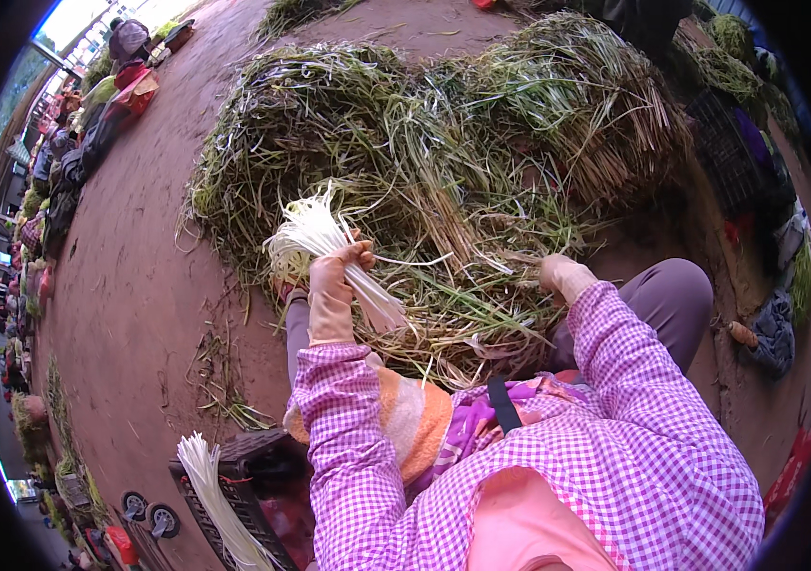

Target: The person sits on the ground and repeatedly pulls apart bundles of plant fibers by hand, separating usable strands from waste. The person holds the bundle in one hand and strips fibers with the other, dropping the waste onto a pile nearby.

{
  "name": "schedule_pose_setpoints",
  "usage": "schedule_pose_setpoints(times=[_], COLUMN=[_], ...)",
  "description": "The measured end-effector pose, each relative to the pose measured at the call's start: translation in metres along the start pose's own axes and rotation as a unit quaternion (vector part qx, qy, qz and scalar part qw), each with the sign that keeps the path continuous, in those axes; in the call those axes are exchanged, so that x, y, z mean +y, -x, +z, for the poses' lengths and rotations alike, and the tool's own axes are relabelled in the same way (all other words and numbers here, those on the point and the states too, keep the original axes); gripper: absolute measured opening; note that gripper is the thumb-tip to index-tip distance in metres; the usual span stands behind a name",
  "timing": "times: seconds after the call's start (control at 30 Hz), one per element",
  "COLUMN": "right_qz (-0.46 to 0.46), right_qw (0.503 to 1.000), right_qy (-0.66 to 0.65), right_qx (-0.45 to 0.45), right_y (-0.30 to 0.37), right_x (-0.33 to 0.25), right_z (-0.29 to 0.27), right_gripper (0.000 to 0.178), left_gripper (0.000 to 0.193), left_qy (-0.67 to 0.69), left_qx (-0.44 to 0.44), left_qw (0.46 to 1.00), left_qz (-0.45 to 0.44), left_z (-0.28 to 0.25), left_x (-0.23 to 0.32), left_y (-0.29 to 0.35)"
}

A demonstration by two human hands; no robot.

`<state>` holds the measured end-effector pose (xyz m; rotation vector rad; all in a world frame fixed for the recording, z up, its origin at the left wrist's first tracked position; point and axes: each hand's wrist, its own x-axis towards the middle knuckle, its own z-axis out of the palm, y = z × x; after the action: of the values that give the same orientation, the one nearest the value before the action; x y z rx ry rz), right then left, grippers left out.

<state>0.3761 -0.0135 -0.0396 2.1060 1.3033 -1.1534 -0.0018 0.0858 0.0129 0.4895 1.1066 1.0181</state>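
Wearing a pale glove, my left hand (333,293) is closed around a bunch of white stalks (306,236), which look like blanched chives. Their loose ends fan out beyond the fist, and the other ends slant down to the right. My right hand (565,276), also gloved, is at the near right side of a big heap of green and straw-coloured leafy stalks (424,162). Its fingers are curled closed; what they hold, if anything, is too hard to make out. Loose stalks and trimmings (481,328) lie between my knees, under both hands.
At my lower left, a second white bunch (224,504) lies on a dark plastic crate (258,509). Scattered trimmings (224,376) lie on the reddish ground. A dark crate (721,152) and a bluish cloth (774,333) are at the right. Far left, people sit among more greens.
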Motion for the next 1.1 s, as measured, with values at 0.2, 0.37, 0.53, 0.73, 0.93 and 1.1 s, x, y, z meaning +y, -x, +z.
schedule_pose_setpoints(times=[0.2, 0.37, 0.53, 0.73, 0.93, 1.1], right_qz=[-0.377, -0.323, -0.473, -0.305, -0.334, -0.123], right_qw=[0.88, 0.864, 0.825, 0.826, 0.766, 0.667], right_qy=[-0.206, -0.385, -0.233, -0.385, -0.347, -0.684], right_qx=[0.203, 0.011, 0.205, -0.278, -0.427, -0.268], right_y=[0.083, 0.07, 0.085, 0.083, 0.041, -0.011], right_x=[-0.115, -0.15, -0.138, -0.123, -0.104, -0.098], right_z=[0.016, 0.057, 0.079, 0.064, 0.085, 0.096], right_gripper=[0.033, 0.024, 0.022, 0.024, 0.03, 0.022], left_gripper=[0.023, 0.023, 0.027, 0.024, 0.023, 0.024], left_qy=[-0.036, 0.034, 0.105, 0.083, 0.042, 0.068], left_qx=[-0.016, -0.058, -0.001, 0.039, 0.066, 0.085], left_qw=[0.999, 0.996, 0.985, 0.985, 0.985, 0.988], left_qz=[-0.029, -0.054, -0.137, -0.144, -0.156, -0.114], left_z=[0.001, -0.004, 0.002, 0.017, 0.003, 0.003], left_x=[-0.016, -0.027, -0.049, -0.077, -0.11, -0.12], left_y=[0.005, 0.016, 0.053, 0.106, 0.108, 0.116])
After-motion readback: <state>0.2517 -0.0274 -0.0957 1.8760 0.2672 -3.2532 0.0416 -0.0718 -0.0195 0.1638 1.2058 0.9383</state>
